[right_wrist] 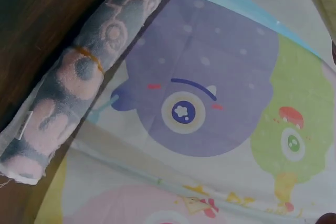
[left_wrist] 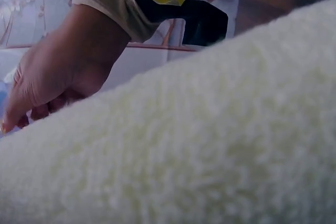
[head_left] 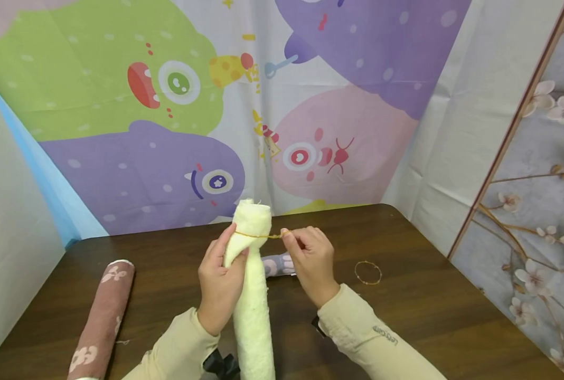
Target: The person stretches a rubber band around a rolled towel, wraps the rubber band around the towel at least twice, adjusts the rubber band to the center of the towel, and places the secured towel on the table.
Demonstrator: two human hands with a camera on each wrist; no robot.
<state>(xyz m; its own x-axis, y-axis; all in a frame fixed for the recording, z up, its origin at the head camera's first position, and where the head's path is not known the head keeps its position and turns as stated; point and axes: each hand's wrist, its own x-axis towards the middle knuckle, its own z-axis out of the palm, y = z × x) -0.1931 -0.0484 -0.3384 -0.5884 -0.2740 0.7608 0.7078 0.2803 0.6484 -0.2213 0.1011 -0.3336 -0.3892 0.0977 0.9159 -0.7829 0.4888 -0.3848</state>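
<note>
A pale yellow rolled towel [head_left: 253, 306] stands raised in the middle of the head view. My left hand [head_left: 220, 277] grips it near its upper end, thumb on the near side. Around that end runs a thin brownish-yellow rubber band [head_left: 258, 236], stretched out to the right. My right hand [head_left: 312, 261] pinches the band's free end between thumb and fingertips, apart from the towel. In the left wrist view the fuzzy towel [left_wrist: 184, 135] fills the lower part, with my right hand [left_wrist: 63, 66] beyond it.
A grey and pink rolled towel [right_wrist: 79, 82] with a band round it lies behind, partly hidden in the head view. At left lies a brown-pink rolled towel [head_left: 103, 316]. Another rubber band [head_left: 368, 273] rests on the dark wooden table [head_left: 420, 316]. A cartoon curtain [head_left: 120, 174] hangs behind.
</note>
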